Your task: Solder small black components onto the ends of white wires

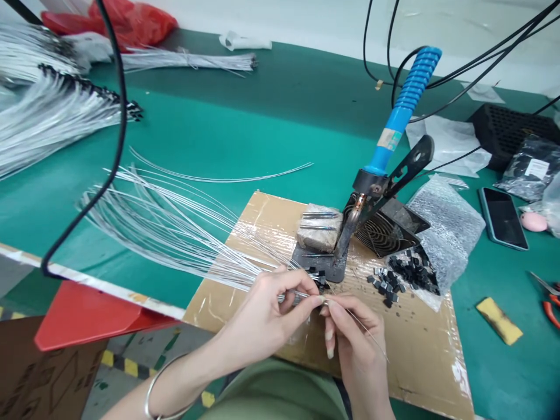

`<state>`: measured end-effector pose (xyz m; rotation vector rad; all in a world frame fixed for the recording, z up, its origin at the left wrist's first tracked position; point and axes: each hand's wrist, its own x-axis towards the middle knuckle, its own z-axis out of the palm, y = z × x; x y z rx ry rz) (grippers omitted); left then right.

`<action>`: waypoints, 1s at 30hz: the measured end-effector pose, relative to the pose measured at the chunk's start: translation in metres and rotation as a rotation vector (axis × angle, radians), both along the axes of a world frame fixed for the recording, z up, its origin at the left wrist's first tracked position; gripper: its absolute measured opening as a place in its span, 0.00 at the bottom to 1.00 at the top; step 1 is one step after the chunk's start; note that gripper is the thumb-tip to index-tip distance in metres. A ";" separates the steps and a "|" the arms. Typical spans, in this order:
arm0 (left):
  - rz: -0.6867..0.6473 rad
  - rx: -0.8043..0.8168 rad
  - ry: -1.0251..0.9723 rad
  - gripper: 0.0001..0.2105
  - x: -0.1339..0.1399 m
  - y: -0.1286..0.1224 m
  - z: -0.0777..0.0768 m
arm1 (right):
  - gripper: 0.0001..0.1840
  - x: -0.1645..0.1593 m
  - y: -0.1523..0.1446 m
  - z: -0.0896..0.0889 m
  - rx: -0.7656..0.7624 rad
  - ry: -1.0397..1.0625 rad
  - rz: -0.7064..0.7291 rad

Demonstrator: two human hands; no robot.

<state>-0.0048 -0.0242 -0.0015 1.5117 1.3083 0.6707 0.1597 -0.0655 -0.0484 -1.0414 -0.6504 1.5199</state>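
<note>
My left hand (275, 309) is closed around a bundle of thin white wires (184, 239) that fan out to the left; several have small black ends (322, 279) beside its fingertips. My right hand (359, 332) pinches close against the left fingertips, and a thin strand (370, 332) runs out past its fingers to the lower right. Whatever sits between the two sets of fingertips is too small to make out. Just beyond the hands, a blue-handled soldering iron (400, 114) leans in a stand with its tip end down, beside a pale block (319, 226) bearing metal pins.
Brown cardboard (411, 373) lies under the hands. Small black pieces (411, 271) are heaped near a bubble-wrap bag (450, 227). To the right are a phone (504, 219), a yellow sponge (499, 321) and orange-handled pliers (552, 309). A black cable (120, 105) hangs at left, near wire bundles (65, 116).
</note>
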 end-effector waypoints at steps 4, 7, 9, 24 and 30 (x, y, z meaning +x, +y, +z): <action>-0.005 0.016 -0.015 0.12 0.001 0.000 0.002 | 0.11 0.002 0.004 0.004 -0.022 0.022 0.026; 0.002 -0.014 -0.019 0.12 0.002 -0.001 0.002 | 0.12 0.002 0.006 0.005 -0.034 0.037 0.027; 0.012 -0.034 -0.017 0.12 0.002 -0.003 0.001 | 0.12 0.001 0.006 0.006 -0.043 0.048 0.027; 0.146 0.191 -0.017 0.09 0.012 -0.010 -0.014 | 0.14 -0.008 0.006 0.008 -0.098 0.138 -0.055; 0.176 0.209 -0.042 0.09 0.016 -0.011 -0.014 | 0.14 -0.012 0.005 0.008 -0.101 0.154 -0.083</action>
